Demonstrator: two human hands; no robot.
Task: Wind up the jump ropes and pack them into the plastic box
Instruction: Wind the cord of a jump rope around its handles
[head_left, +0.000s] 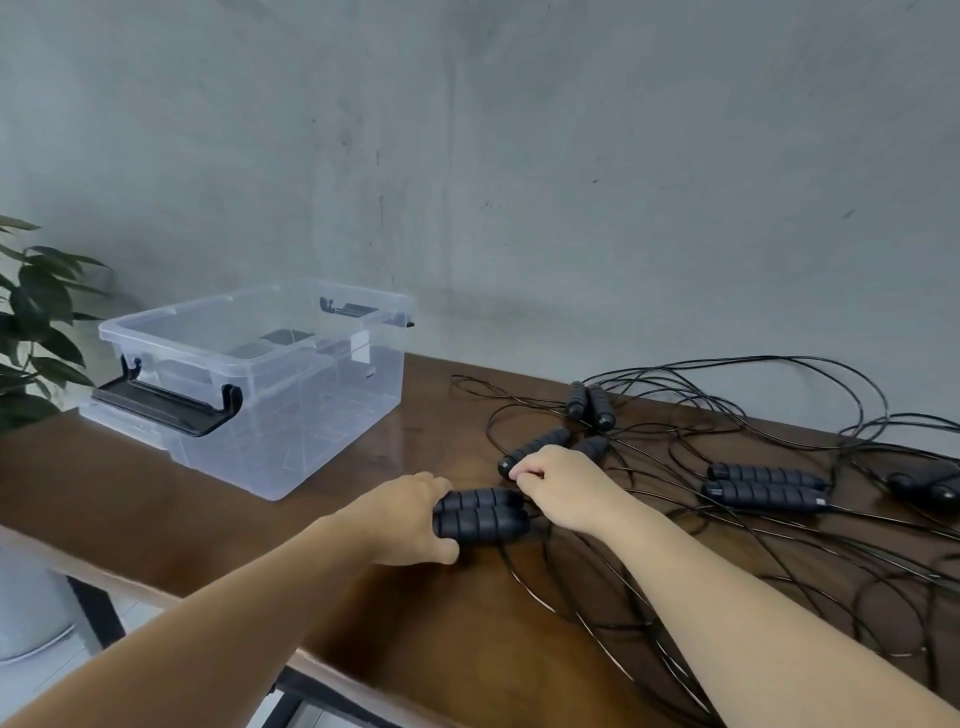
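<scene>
The counter (260, 530) is dark reddish-brown wood with a glossy sheen. On it, the box (291, 415) is clear plastic with black latches (166, 402). Right of the box, the rope handles (480, 514) are matte black with ribbed rings, their cords (779, 364) thin and black. Behind the box, the wall (519, 156) is mottled grey; left of it, the plant (36, 322) is dark green

Ten black rope handles (480, 513), one plastic box (291, 410), two hands (410, 519).
</scene>
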